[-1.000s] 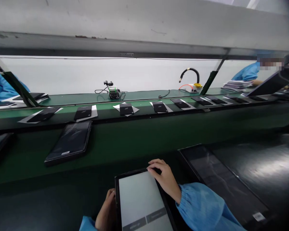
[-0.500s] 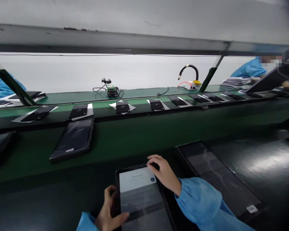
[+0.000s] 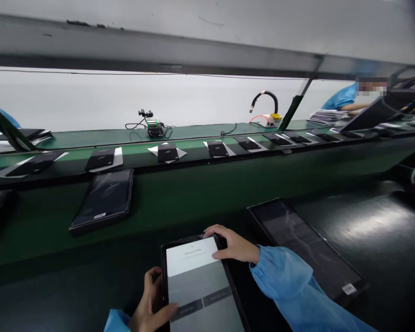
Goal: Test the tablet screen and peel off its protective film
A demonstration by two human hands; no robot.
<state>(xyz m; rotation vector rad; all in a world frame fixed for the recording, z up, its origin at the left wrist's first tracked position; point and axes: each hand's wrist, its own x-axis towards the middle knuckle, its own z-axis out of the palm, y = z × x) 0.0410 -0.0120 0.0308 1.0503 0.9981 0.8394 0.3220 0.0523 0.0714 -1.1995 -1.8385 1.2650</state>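
Note:
A black tablet (image 3: 200, 286) with a lit grey-white screen lies at the near edge of the dark bench. My left hand (image 3: 151, 302) grips its left edge, thumb laid over the lower screen. My right hand (image 3: 230, 244) rests curled on the tablet's top right corner, fingers closed round the edge. Both arms wear blue sleeves.
A second dark tablet (image 3: 306, 246) lies to the right of mine. Another tablet (image 3: 103, 199) rides the green conveyor (image 3: 200, 189) to the left. Several small black items on white cards (image 3: 168, 152) line the upper belt. People in blue (image 3: 346, 99) work across it.
My left thumb has come over the tablet's lower screen. The screen went from plain white to a dialog with a dimmed lower half. The view has shifted slightly right.

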